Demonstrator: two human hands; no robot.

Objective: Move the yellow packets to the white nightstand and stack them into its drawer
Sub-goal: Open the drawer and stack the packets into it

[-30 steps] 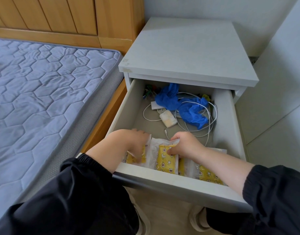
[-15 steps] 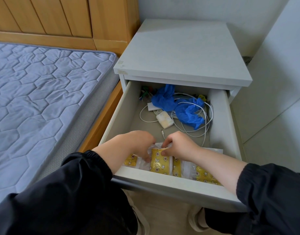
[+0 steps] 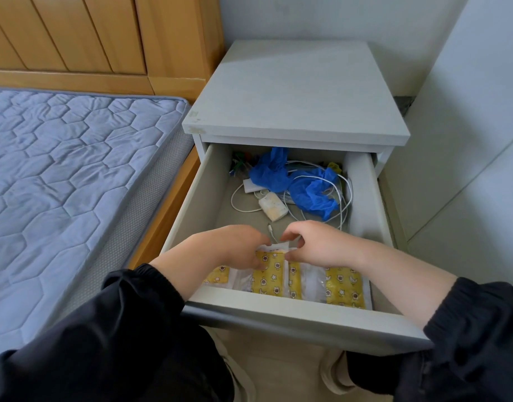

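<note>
Yellow packets are laid in a row along the front of the open drawer of the white nightstand. Compared with a second ago, the left hand is found shifted off the leftmost packet and brought in beside the right hand. The white top edge of the middle packet is pinched by curled fingers of both hands, which are nearly touching. Crumpled blue material, tangled white cables and a small white pouch are crowded at the drawer's back, behind the hands. A grey quilted mattress is noted at left. Parts of the row are hidden by the wrists.
</note>
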